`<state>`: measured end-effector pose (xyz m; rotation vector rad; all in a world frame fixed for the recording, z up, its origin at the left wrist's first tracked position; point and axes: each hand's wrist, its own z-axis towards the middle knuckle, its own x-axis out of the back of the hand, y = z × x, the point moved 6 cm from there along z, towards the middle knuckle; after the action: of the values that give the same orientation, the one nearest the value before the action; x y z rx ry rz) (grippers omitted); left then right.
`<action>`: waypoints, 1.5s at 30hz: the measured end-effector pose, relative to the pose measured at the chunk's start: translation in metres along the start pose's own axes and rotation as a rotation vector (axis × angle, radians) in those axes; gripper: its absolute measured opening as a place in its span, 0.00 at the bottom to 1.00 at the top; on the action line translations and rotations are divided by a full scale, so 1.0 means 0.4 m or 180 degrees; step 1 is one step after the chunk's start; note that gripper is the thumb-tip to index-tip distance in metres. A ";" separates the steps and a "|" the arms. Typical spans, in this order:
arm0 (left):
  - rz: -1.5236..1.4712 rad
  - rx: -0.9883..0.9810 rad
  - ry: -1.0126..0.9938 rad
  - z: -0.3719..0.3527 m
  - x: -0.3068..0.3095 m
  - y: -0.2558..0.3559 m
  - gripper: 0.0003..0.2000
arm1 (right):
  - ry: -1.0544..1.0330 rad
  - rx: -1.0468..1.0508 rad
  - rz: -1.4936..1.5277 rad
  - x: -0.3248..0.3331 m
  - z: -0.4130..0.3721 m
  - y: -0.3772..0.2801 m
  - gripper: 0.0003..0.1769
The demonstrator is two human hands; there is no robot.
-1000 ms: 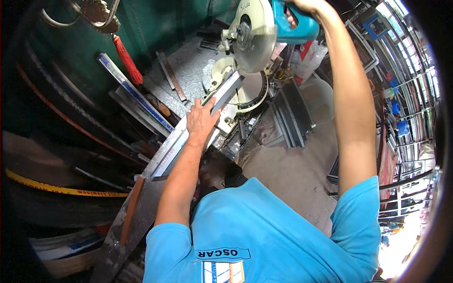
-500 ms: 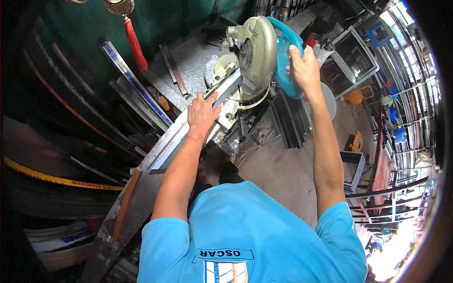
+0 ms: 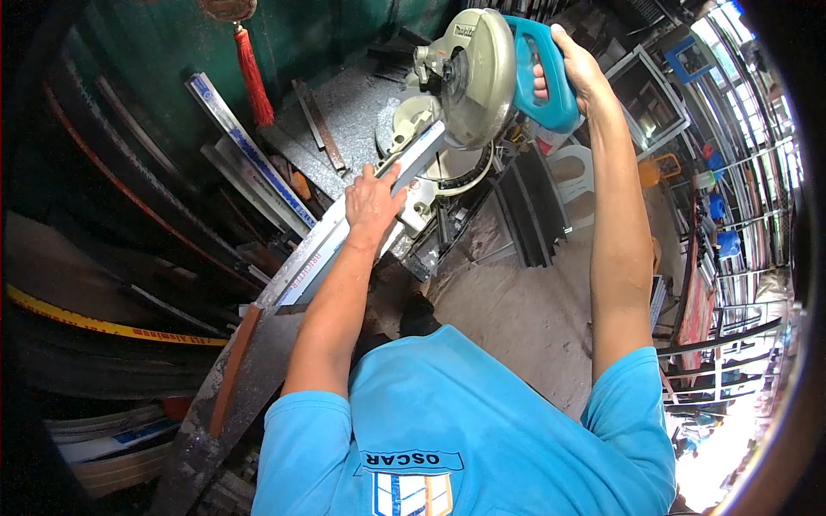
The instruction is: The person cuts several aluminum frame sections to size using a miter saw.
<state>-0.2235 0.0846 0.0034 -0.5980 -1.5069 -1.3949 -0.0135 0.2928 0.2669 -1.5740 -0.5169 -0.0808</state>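
Observation:
My right hand [image 3: 578, 73] is wrapped round the teal handle [image 3: 551, 86] of a miter saw [image 3: 473, 77] at the top centre. The saw head stands raised above its round base. A long metal profile [image 3: 323, 258] with red lettering lies along the saw's fence, its end beside the blade guard. My left hand [image 3: 373, 202] rests on this profile, fingers over its top and side, left of the saw. The underside of that hand is hidden.
Blue-marked profiles [image 3: 249, 150] lean behind the bench at the left. A brown strip [image 3: 234, 371] lies on the narrow bench at lower left. Dark profiles [image 3: 529, 206] and a white plastic chair [image 3: 572, 172] stand right of the saw. A red tassel [image 3: 252, 77] hangs at upper left.
My right hand has moved up and to the right with the handle, and the saw head has risen off the profile. My left hand and the profile have barely shifted.

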 end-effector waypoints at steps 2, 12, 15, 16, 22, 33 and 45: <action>0.0028 0.0001 0.0080 -0.001 0.002 0.001 0.27 | 0.0065 0.0004 -0.0079 0.003 0.001 -0.009 0.43; 0.0087 0.0006 0.0053 0.001 -0.007 -0.003 0.28 | 0.0352 -0.0009 -0.0072 -0.021 -0.070 0.067 0.45; 0.0100 -0.0012 0.0092 0.000 -0.005 -0.002 0.28 | 0.0507 -0.0106 -0.0197 -0.022 -0.088 0.098 0.43; 0.0094 0.0001 0.0063 0.001 -0.006 -0.003 0.28 | 0.0510 -0.0100 -0.0197 -0.023 -0.089 0.109 0.43; 0.0064 0.0060 -0.0013 0.000 -0.003 -0.001 0.28 | 0.0593 0.0105 -0.0015 -0.034 -0.116 0.144 0.42; 0.0071 0.0040 -0.0022 -0.002 -0.003 0.002 0.27 | 0.0537 0.0213 0.0064 -0.038 -0.118 0.158 0.39; 0.0048 0.0046 -0.0050 0.000 0.000 0.003 0.27 | 0.0603 0.0237 -0.0028 -0.038 -0.126 0.159 0.40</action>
<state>-0.2224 0.0848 0.0038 -0.6115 -1.5208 -1.3698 0.0094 0.2414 0.2066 -1.4740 -0.3741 -0.2132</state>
